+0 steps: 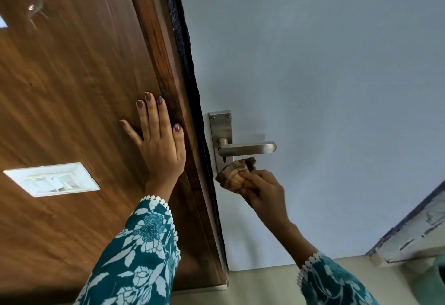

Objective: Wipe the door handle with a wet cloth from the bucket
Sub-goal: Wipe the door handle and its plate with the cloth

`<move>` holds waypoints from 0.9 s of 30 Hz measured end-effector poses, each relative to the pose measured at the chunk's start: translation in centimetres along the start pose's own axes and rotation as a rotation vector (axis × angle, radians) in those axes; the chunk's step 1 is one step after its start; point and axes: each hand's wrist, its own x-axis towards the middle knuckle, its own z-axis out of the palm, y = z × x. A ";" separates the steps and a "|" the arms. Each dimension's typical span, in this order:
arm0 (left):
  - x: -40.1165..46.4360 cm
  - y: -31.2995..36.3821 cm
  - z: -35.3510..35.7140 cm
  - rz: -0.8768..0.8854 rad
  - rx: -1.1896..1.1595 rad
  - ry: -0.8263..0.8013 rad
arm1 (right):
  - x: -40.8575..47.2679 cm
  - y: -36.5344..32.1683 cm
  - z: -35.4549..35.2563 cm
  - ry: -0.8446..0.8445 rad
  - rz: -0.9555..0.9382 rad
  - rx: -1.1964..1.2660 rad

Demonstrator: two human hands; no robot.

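Teal floral sleeve [134,256] nearest; left hand [159,143] flat, fingers spread on brown wooden panel [72,83]; right hand [265,191] clutches bunched brown cloth [237,174] against silver metal door handle [245,148] plate.

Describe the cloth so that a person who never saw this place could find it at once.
Start at the pale blue door and find its metal handle plate near the dark edge. Just below the lever, the right hand presses a bunched cloth against the plate. It is brown and tan, the only soft, crumpled thing there.
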 end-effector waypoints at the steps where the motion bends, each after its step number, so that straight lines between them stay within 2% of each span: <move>1: -0.1 0.3 -0.4 -0.022 -0.024 -0.024 | -0.4 -0.2 -1.0 0.013 0.121 0.098; 2: -0.4 0.7 -0.9 -0.051 -0.062 -0.051 | -0.6 -0.6 -1.9 0.030 0.279 0.245; 5: -2.3 3.2 -2.7 -0.066 -0.308 -0.127 | -0.6 -0.6 -3.9 -0.001 0.729 0.936; 6: -3.4 4.4 -3.4 -0.027 -0.406 -0.161 | -0.5 -0.5 -4.3 -0.036 0.810 1.121; 8: -5.7 7.0 -4.7 -0.014 -0.636 -0.261 | -0.3 -1.0 -5.1 -0.085 0.899 1.340; 10: -6.9 9.5 -6.0 -0.256 -0.926 -0.412 | 0.0 -1.7 -5.9 -0.129 0.929 1.461; 12: -6.9 11.3 -7.1 -0.642 -1.133 -0.620 | 0.3 -2.4 -6.7 -0.186 0.898 1.540; 14: -6.3 12.0 -7.3 -0.977 -1.259 -0.860 | 0.3 -2.3 -6.8 -0.223 0.864 1.536; 16: -6.0 11.7 -6.9 -1.131 -1.346 -0.946 | 0.3 -2.0 -6.5 -0.235 0.862 1.433; 19: -5.9 10.8 -6.4 -1.104 -1.231 -0.882 | 0.1 -1.9 -6.4 -0.241 0.859 1.220; 23: -5.9 9.8 -6.1 -1.054 -1.091 -0.871 | 0.0 -1.9 -6.3 -0.399 0.640 0.869; 25: -5.8 9.4 -6.1 -1.031 -1.097 -0.873 | 0.1 -2.5 -6.3 -0.439 0.603 0.789; 27: -5.6 8.7 -6.1 -1.020 -1.139 -0.862 | 0.7 -2.8 -6.6 -0.380 0.653 0.791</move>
